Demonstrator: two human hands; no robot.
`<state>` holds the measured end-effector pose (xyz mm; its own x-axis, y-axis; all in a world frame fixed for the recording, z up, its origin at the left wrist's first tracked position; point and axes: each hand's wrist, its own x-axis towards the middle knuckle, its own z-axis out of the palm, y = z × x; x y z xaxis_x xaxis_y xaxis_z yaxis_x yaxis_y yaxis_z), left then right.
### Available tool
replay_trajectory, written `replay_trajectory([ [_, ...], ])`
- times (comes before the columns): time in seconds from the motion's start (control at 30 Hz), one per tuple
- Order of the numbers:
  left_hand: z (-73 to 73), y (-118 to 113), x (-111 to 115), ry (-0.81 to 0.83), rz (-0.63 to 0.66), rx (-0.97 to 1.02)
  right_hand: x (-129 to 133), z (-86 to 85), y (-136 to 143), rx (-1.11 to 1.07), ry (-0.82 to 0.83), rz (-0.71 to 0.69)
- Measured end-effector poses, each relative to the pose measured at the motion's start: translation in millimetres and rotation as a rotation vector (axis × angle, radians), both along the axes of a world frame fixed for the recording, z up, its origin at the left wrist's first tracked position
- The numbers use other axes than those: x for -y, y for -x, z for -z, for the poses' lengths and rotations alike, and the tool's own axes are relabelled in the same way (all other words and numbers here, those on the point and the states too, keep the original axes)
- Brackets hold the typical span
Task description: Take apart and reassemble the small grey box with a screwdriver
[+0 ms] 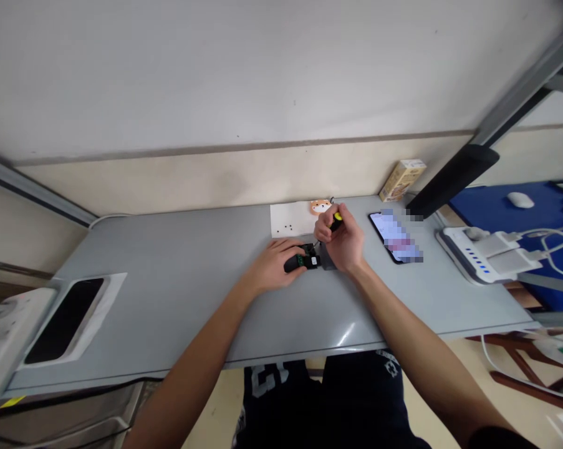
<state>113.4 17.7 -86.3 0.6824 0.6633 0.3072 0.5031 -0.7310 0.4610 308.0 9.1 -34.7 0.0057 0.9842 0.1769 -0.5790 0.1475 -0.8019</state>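
at the middle of the frame, the left hand (277, 267) lies over a small black plastic device with an exposed green circuit board (309, 262), its fingers curled along the upper edge and its thumb along the lower, gripping it against the grey smooth-topped table (182, 268). just right of that, the right hand (344, 240) has its fingers closed around a screwdriver with a yellow-and-black handle (338, 219), held upright or nearly so; whether its tip touches the device is too small to tell. a dark grey flat object (328, 259) sits partly hidden beneath the right hand, just beside the device.

above the hands, near the centre of the frame, a white rectangular sheet (281, 214) bears several tiny black pieces (288, 227), with an orange-and-white animal-face item (319, 207) at its upper right.

right of centre, a black-edged phone with a lit screen (392, 236) lies flat, apart from the right hand. toward the right edge stands a white power strip with plugs and cables (463, 254). at the lower left, a dark-screened black phone (68, 321) rests on a white sheet-like backing (110, 293).
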Motion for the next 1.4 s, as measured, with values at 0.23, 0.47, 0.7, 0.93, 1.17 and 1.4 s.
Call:
replay_trajectory([
  [0.23,-0.8,-0.2,0.3,0.012,-0.008,-0.001,-0.8,1.0,-0.9,-0.007,-0.001,-0.03],
  [0.47,2.6,-0.7,-0.6,-0.001,-0.003,0.012,-0.1,0.6,1.0,-0.023,-0.027,-0.038],
  [0.7,2.2,-0.5,-0.7,-0.006,0.002,0.017,-2.4,2.5,2.2,-0.005,-0.007,-0.018],
  [0.93,2.1,-0.5,-0.2,-0.011,-0.002,0.019,-3.2,3.0,3.7,-0.062,-0.022,-0.048],
  [1.17,3.7,-0.1,0.2,-0.008,-0.011,0.011,-2.4,3.0,6.8,-0.045,-0.025,-0.017],
  [1.4,7.1,1.1,-0.9,-0.024,-0.016,0.008,-2.5,3.8,6.4,-0.07,-0.009,-0.052],
])
